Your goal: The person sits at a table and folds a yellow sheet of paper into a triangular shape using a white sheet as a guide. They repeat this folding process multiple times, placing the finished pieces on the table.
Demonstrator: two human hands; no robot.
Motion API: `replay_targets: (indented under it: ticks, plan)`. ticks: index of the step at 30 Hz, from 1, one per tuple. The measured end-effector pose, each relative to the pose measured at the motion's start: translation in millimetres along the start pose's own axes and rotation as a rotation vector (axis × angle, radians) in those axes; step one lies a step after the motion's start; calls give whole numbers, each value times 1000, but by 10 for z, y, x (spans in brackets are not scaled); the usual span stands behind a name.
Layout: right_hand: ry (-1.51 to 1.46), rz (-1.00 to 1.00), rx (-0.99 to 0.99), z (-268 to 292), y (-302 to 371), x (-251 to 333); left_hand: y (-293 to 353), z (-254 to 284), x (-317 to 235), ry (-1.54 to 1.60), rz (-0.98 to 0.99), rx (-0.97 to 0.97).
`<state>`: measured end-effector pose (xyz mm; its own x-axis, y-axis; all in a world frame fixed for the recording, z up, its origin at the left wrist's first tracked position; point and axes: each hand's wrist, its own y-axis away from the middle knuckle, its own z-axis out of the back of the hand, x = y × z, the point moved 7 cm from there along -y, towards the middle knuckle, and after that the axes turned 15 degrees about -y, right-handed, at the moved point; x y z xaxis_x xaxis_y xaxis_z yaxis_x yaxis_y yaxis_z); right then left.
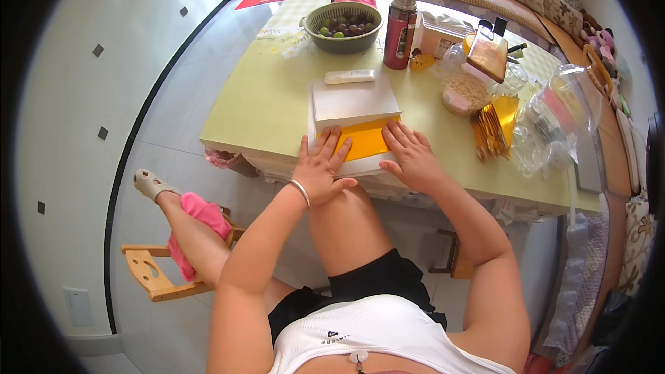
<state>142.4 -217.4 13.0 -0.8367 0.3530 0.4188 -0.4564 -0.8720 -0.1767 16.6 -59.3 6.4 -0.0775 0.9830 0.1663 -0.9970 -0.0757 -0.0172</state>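
A shiny gold-yellow sheet (364, 140) lies flat on white paper (353, 100) at the near edge of the table. My left hand (321, 166) rests on its left end, fingers stretched out and lying flat; a pale bangle circles that wrist. On the sheet's right end my right hand (414, 156) presses with spread fingers, thumb pointing left. Neither hand grips anything. Just beyond the paper's far edge lies a white, rounded, elongated item (350, 77), whose kind I cannot make out.
On the pale green table (253, 107) stand a colander (342, 43) of grapes and a red flask (400, 38). To the right are a phone (488, 53) propped upright, a tub of tan bits (465, 93), folded gold packets (490, 131) and clear plastic bags (554, 121). A wooden stool (154, 275) stands lower left.
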Motion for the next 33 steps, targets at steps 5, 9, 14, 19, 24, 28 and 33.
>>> replay_targets:
  ticks: [5, 9, 14, 19, 24, 28, 33]
  plan:
    - [41, 26, -106, 69, 130, 204, -200, 126, 364, -149, -21, 65]
    - [132, 130, -242, 20, 269, 409, -326, 305, 251, -283, -3, -26]
    - [-90, 175, -257, 78, 241, 410, -202, 425, -276, 198, -207, -371]
    - [-445, 148, -286, 339, 26, 89, -129, 420, -325, 497, 162, -604]
    - [-538, -205, -252, 263, -172, -41, -224, 273, -181, 587, 478, -550]
    - [-476, -115, -418, 207, -129, -35, -286, 266, -196, 527, 533, -503]
    - [-101, 283, -495, 174, 65, 346, -301, 259, -209, 486, 548, -499]
